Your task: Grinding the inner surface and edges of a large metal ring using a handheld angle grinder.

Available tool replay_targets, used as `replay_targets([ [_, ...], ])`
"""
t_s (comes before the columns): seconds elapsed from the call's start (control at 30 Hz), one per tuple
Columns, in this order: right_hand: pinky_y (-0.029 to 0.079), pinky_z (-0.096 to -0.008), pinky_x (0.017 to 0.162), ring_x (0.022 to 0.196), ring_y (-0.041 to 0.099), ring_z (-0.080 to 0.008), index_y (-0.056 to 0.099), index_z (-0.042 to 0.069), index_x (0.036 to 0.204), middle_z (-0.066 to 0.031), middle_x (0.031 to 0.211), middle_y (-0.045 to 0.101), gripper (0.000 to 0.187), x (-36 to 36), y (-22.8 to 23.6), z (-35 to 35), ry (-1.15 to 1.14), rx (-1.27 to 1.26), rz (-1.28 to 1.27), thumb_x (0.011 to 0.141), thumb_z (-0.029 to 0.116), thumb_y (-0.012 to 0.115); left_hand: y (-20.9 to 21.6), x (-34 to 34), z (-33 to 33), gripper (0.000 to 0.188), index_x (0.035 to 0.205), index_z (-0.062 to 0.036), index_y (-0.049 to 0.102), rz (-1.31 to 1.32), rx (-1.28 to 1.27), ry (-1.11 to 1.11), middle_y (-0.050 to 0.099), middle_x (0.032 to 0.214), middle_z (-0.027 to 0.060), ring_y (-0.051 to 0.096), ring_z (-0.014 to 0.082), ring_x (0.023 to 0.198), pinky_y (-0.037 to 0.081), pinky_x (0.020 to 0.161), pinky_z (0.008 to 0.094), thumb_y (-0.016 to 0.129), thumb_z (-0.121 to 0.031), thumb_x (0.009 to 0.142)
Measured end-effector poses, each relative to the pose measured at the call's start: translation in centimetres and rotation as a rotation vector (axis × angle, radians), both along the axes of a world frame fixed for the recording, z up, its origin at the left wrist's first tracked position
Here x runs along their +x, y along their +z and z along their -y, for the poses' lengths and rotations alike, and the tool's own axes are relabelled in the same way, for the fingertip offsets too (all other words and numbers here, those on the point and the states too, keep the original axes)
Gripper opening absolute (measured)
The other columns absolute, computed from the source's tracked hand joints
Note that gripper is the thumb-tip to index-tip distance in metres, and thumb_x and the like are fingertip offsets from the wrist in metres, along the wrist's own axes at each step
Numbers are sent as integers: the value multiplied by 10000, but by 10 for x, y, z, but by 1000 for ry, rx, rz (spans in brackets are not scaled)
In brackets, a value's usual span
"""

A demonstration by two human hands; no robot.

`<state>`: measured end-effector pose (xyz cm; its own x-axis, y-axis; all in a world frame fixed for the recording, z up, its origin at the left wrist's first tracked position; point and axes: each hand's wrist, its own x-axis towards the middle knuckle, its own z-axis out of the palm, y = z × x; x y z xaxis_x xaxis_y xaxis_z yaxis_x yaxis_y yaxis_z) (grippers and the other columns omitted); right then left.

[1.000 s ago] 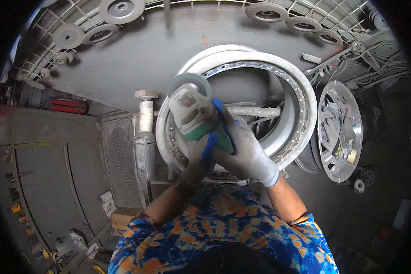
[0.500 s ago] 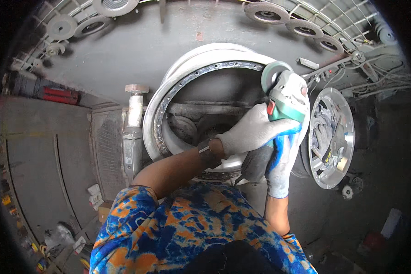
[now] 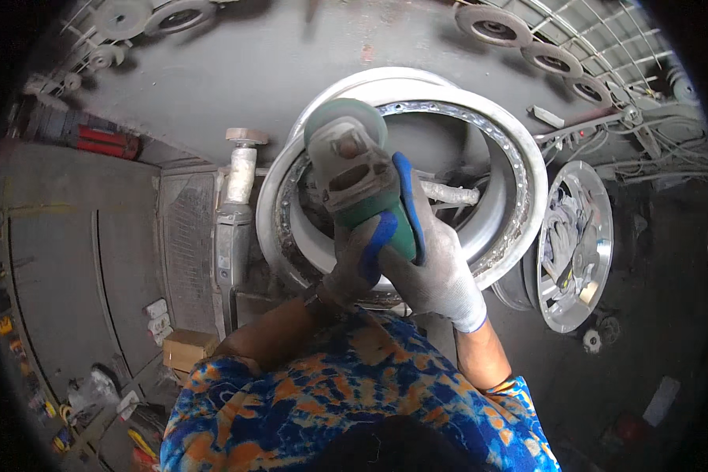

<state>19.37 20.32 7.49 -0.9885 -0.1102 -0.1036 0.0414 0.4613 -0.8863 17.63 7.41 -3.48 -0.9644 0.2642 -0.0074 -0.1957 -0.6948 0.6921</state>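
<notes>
Both gloved hands grip a green and grey angle grinder (image 3: pixel 358 177). My left hand (image 3: pixel 354 263) is closed round the left side of its body. On the right side, my right hand (image 3: pixel 433 259) wraps the green housing, thumb or finger stretched along it. The grinder's round disc (image 3: pixel 344 115) hangs over the upper left of a silver wheel rim (image 3: pixel 523 228); I cannot tell if it touches. Small bolt holes line the rim's inner flange. The grinder's rear end is hidden by my hands.
A tool with a wrapped handle (image 3: pixel 232 212) stands upright left of the rim. To the right, another wheel (image 3: pixel 610 228) holds gloves (image 3: pixel 562 244). Several sanding discs (image 3: pixel 493 27) line the far wire rack. A cardboard box (image 3: pixel 189 348) lies at lower left.
Both hands have carried the grinder from the rim's upper right to its upper left. The head view has shifted slightly, and the right side of the rim now shows.
</notes>
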Motion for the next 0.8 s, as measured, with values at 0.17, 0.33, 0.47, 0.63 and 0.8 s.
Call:
replay_targets([
  [0.17,498,-460,1116,1354,609,-442,191,63,1710,-334,1441,593,975,8,0,-30,-262,-35,-15,896,139,721,36,-32,-32,390,1311,0,681,-171,-243,-167,726,1200,90,670,156,1122,534,996,351,709,-217,989],
  [0.33,463,-373,1134,1324,590,-258,355,-28,1637,-172,1480,595,715,33,-14,-70,-553,-223,-40,1010,154,646,62,-50,-86,325,1267,-12,722,-280,-275,-446,766,1152,94,698,148,1090,545,967,344,699,-200,1003],
  [0.47,404,-386,1179,1364,549,-260,439,-59,1565,-172,1511,544,592,51,-39,-84,-758,-260,-268,1070,238,574,70,-49,-125,283,1233,5,736,-353,-225,-597,776,1143,92,699,134,1029,549,945,337,682,-176,1022],
  [0.63,330,-430,1234,1455,471,-332,429,-78,1575,-227,1621,421,610,49,-47,-77,-730,12,-402,1058,201,593,78,-51,-117,296,1231,20,730,-231,-119,-722,765,1121,73,678,103,1026,542,938,311,692,-184,1021],
  [0.8,497,-404,1095,1284,635,-352,265,-34,1670,-270,1445,601,795,24,-19,-42,-477,-123,-117,994,140,647,58,-51,-54,355,1311,9,691,-263,-223,-380,746,1188,105,686,151,1104,524,1002,349,676,-196,1022],
])
